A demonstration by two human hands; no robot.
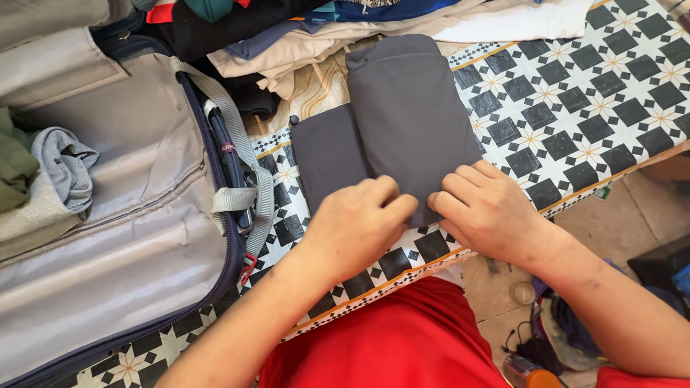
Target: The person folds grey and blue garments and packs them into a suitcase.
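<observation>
Grey-lined open suitcase (pixel 125 247) at left, on black/white patterned tabletop (pixel 587 109). Clothes pile (pixel 400 16) at far edge. Folded dark grey garment (pixel 403 115) lies mid-table; left hand (pixel 357 224) & right hand (pixel 487 208) both pinch its near edge, fingers curled.

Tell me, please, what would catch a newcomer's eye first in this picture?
Both hands, left hand and right hand, press on the near edge of a folded grey garment at centre, lying on a black-and-white star-patterned surface. An open grey suitcase fills the left side.
</observation>
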